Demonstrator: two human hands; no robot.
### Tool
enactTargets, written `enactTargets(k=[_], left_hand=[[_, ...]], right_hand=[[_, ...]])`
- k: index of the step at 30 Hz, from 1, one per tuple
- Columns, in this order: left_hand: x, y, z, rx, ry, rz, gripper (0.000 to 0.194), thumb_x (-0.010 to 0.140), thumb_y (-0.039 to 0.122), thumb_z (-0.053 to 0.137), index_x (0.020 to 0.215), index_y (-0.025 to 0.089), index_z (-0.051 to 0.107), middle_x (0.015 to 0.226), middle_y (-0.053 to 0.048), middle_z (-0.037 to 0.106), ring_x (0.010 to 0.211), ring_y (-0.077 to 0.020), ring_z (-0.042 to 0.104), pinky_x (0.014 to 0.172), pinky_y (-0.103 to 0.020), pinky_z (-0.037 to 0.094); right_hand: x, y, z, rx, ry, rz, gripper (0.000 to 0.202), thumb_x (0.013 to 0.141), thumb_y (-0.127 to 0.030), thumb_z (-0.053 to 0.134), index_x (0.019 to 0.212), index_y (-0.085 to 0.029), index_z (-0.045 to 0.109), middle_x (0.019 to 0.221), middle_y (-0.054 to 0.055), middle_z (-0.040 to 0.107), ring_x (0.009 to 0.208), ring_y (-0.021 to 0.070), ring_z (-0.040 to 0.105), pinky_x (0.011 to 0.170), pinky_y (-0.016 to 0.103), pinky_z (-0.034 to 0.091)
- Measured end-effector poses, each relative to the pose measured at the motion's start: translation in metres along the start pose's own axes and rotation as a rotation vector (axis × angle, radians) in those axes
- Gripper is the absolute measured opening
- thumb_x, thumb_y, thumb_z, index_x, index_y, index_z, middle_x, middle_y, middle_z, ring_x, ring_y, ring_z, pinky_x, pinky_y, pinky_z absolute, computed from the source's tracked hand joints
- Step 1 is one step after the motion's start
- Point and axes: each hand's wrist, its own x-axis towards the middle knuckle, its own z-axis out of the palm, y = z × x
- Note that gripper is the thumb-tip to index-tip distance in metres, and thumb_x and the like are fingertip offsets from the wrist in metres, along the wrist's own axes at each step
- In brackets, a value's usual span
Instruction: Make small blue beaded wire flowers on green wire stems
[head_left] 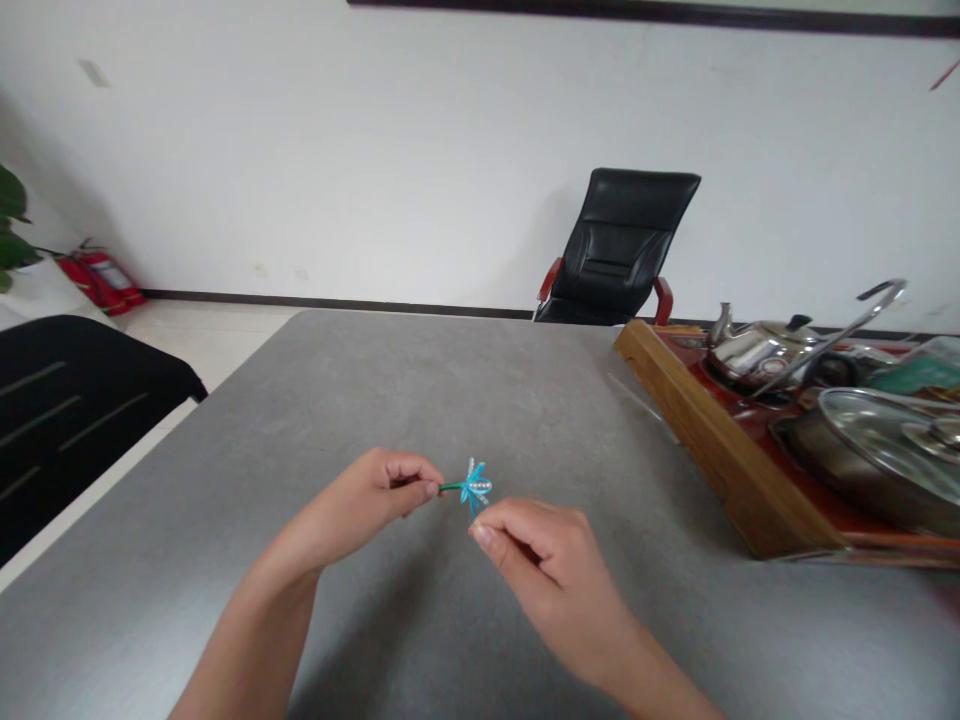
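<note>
A small artificial flower (475, 485) with light blue petals and a row of pale beads is held up over the grey table (360, 390). My left hand (382, 488) is closed, pinching its thin green stem between thumb and fingers. The flower head points to the right. Just below and right of it, my right hand (536, 560) is closed with thumb and forefinger pressed together at the tip of a lower blue petal. The fingertips hide that petal's end.
At the right stands a wooden tea tray (697, 450) bearing a metal kettle (765, 350) and a glass-lidded pot (877, 440). A black chair (626, 240) is beyond the far table edge. Another black chair (82, 400) stands at the left, near a red fire extinguisher (105, 280).
</note>
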Motion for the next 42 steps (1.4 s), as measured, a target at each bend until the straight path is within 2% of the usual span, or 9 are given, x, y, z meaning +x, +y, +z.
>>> enactTargets(k=[7,13,19,26,31,33,37,40,42], left_hand=[[0.001,0.000,-0.002,-0.078,0.052,0.003,0.024,0.084,0.034,0.049,0.085,0.016,0.065,0.065,0.003,0.046,0.061,-0.0113,0.036,0.057,-0.022,0.030],[0.004,0.001,0.002,-0.226,0.086,-0.050,0.021,0.081,0.036,0.054,0.086,0.016,0.061,0.063,0.005,0.042,0.055,-0.0089,0.030,0.051,-0.020,0.025],[0.009,0.000,0.007,-0.292,0.099,-0.089,0.027,0.082,0.042,0.055,0.086,0.016,0.059,0.053,0.009,0.027,0.048,-0.0074,0.019,0.045,-0.021,0.014],[0.012,0.000,0.011,-0.292,0.211,-0.060,0.025,0.080,0.040,0.057,0.078,0.014,0.061,0.056,0.007,0.033,0.050,-0.0073,0.021,0.047,-0.022,0.016],[0.010,0.001,0.009,-0.276,0.290,-0.048,0.026,0.080,0.040,0.057,0.080,0.015,0.064,0.057,0.006,0.035,0.051,-0.0075,0.022,0.047,-0.022,0.017],[0.009,0.003,0.009,-0.259,0.308,-0.049,0.027,0.080,0.041,0.057,0.081,0.015,0.066,0.056,0.006,0.035,0.051,-0.0077,0.022,0.047,-0.022,0.018],[0.008,0.007,0.009,-0.254,0.315,-0.035,0.027,0.079,0.041,0.058,0.080,0.016,0.067,0.055,0.006,0.037,0.051,-0.0079,0.023,0.048,-0.021,0.020],[0.008,0.009,0.012,-0.260,0.304,-0.020,0.026,0.078,0.040,0.058,0.079,0.016,0.068,0.055,0.005,0.040,0.051,-0.0079,0.024,0.048,-0.021,0.021],[0.009,0.010,0.013,-0.257,0.305,-0.018,0.025,0.078,0.038,0.058,0.079,0.016,0.069,0.054,0.005,0.042,0.050,-0.0079,0.024,0.048,-0.021,0.021]], right_hand=[[0.003,0.007,0.016,-0.314,-0.159,0.006,0.024,0.090,-0.017,0.044,0.069,-0.018,0.056,0.065,-0.002,0.059,0.062,0.0120,0.054,0.058,0.024,0.030],[0.006,0.020,0.027,-0.646,-0.126,0.044,0.021,0.086,-0.012,0.044,0.074,-0.019,0.059,0.069,0.002,0.064,0.062,0.0143,0.057,0.055,0.027,0.025],[0.008,0.024,0.027,-0.677,-0.102,0.075,0.020,0.087,-0.013,0.045,0.074,-0.019,0.059,0.071,0.000,0.065,0.064,0.0141,0.059,0.055,0.028,0.024],[0.008,0.029,0.032,-0.668,-0.113,0.057,0.021,0.089,-0.015,0.044,0.076,-0.020,0.061,0.071,0.000,0.065,0.064,0.0136,0.060,0.055,0.026,0.027],[0.012,0.043,0.033,-0.736,-0.237,0.121,0.023,0.088,-0.017,0.048,0.077,-0.020,0.067,0.075,0.003,0.068,0.070,0.0179,0.062,0.061,0.027,0.036],[0.013,0.048,0.028,-0.711,-0.256,0.128,0.013,0.084,-0.024,0.058,0.090,-0.022,0.069,0.087,0.005,0.070,0.085,0.0230,0.062,0.073,0.032,0.040],[0.016,0.049,0.018,-0.508,-0.126,0.102,0.062,0.071,-0.038,0.073,0.127,-0.022,0.053,0.123,0.011,0.058,0.115,0.0290,0.048,0.094,0.042,0.036],[0.020,0.047,0.021,-0.177,-0.036,0.053,0.061,0.075,-0.040,0.069,0.131,-0.026,0.048,0.129,0.009,0.053,0.119,0.0259,0.044,0.099,0.042,0.033],[0.019,0.046,0.028,0.099,-0.038,0.050,0.050,0.080,-0.041,0.065,0.125,-0.025,0.052,0.119,0.008,0.059,0.109,0.0225,0.052,0.095,0.038,0.037]])
